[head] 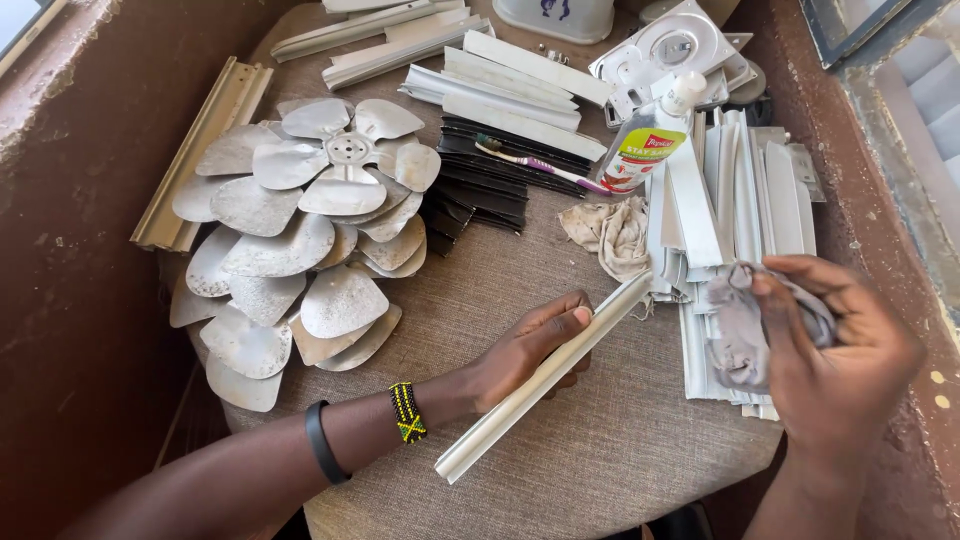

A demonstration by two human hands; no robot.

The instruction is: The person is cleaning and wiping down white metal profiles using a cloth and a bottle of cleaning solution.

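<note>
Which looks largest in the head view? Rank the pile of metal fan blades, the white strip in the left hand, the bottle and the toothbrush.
1. Pile of metal fan blades, by far the largest.
2. White strip, held in the left hand; it lies nearer the camera, which flatters it.
3. Bottle and toothbrush: similar length, so not ranked, though the bottle is bulkier.

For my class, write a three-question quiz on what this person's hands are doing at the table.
1. True or false: the left hand holds a long white strip.
2. What does the right hand hold? A) a toothbrush B) a grey cloth C) a bottle
3. Fill in: the stack of metal fan blades lies to the ____ of the left hand.

Key:
1. True; the strip lies slanted over the table.
2. B, the grey cloth; the toothbrush and bottle lie untouched farther back.
3. Left.
</note>
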